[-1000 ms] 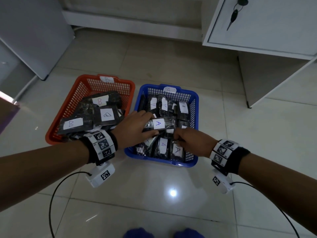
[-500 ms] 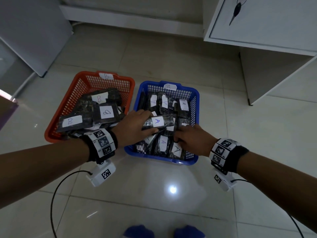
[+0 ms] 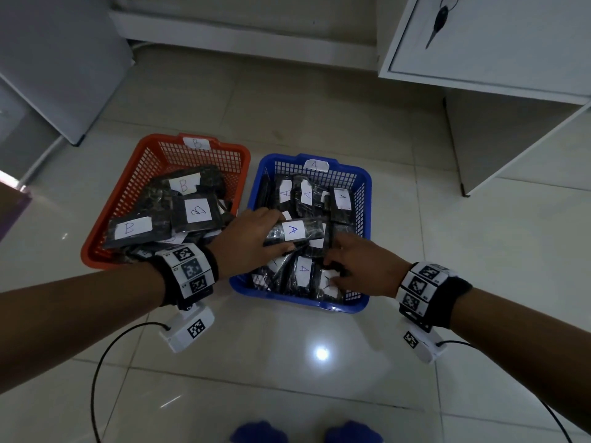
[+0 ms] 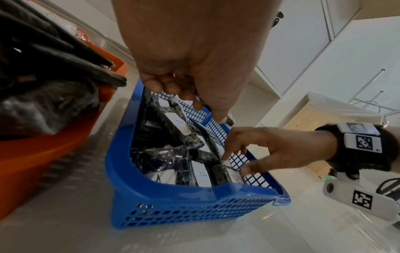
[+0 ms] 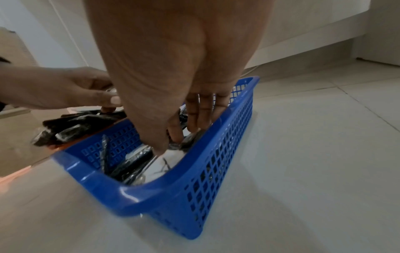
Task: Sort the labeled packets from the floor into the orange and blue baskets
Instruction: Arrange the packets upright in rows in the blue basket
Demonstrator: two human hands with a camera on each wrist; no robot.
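- My left hand (image 3: 252, 241) grips a dark packet (image 3: 295, 233) marked A, thumb under and fingers over the near end, held above the middle of the blue basket (image 3: 364, 187); in the left wrist view the palm hides nearly all of that packet.
- My right hand (image 3: 358, 266) reaches into the basket's 5 o'clock corner with fingers spread and mostly straight, fingertips (image 5: 175, 137) touching a packet there; I see no closed grip on it, and its label is half covered.
- The blue basket, tagged A at its 12 o'clock rim, holds many dark packets with A labels, some upright, some flat; those at the bottom are too dim to count.
- The orange basket (image 3: 128, 193), tagged B, sits just beside it at 9 o'clock, piled with B packets (image 3: 192, 212) that spill over the near rim.
- No packet lies on the floor (image 3: 319, 362) in view; my arms and the frame edge cut off part of it.
- Compared with half a second ago, both hands and the held packet sit in nearly the same place; only the camera has tilted slightly.
- Keys (image 3: 436, 24) hang from a white cabinet at 1 o'clock.
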